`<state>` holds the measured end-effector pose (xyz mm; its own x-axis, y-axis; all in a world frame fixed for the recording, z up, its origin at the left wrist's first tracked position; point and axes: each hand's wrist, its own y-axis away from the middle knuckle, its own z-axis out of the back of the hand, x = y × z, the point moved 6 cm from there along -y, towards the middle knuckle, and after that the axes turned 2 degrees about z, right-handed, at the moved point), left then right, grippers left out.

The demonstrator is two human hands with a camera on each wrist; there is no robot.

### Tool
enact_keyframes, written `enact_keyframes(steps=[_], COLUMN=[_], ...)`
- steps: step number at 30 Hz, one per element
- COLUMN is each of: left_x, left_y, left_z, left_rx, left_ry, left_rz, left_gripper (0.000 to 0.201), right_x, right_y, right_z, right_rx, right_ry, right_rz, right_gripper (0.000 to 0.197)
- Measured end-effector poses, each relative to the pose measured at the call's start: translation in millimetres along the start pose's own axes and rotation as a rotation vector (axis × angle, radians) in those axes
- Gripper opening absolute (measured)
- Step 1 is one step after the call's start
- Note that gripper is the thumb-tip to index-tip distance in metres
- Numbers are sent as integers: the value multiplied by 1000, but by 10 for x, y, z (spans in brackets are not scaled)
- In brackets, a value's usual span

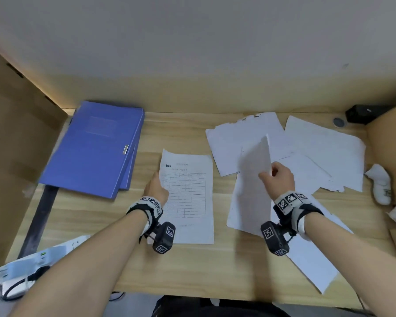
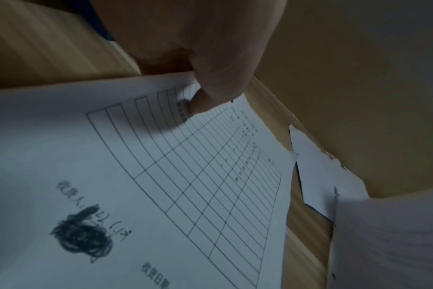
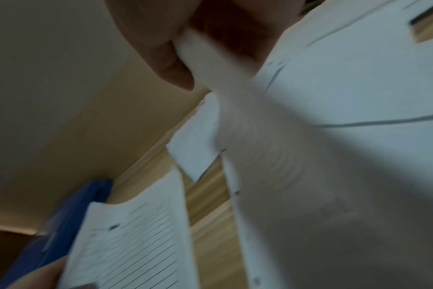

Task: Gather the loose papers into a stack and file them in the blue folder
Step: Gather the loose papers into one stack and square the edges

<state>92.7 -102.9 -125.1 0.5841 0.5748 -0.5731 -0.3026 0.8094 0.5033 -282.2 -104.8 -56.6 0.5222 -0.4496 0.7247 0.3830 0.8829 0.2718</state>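
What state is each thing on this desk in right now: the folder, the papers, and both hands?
Blue folder: closed, flat on the desk, untouched.
Printed form: on the desk, left edge pinched.
Left hand: thumb on the form, holding its edge.
Blank sheet: lifted, tilted up off the desk.
Right hand: pinching the blank sheet.
Loose papers: scattered, overlapping, not yet stacked.

A light wooden desk is sitting against a plain pale wall, which is filling the view toward twelve o'clock. Cardboard panels are standing at nine o'clock and three o'clock, and a warm strip of light is glowing along the left panel's edge.
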Motion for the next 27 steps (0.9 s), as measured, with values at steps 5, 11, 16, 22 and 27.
enact_keyframes(steps=[5, 11, 16, 22, 27], left_x=[89, 350, 503, 355, 431], left_y=[-97, -140, -150, 96, 148], left_z=[65, 179, 334, 164, 95], left_rx=[90, 113, -7, 196, 251], left_ry=[116, 223, -40, -418, -643], left_rz=[13, 87, -51, -491, -540], left_gripper=[40, 35, 46, 53, 63], right_x=[548, 811, 813, 489, 10], right_y=[286, 644, 682, 257, 56], right_z=[-871, -1971, -2174, -1571, -1389], right_rx=[377, 639, 598, 268, 312], right_ry=[-139, -55, 5, 468, 650], right_rz=[2, -55, 39, 128, -101], right_gripper=[25, 21, 24, 58, 78])
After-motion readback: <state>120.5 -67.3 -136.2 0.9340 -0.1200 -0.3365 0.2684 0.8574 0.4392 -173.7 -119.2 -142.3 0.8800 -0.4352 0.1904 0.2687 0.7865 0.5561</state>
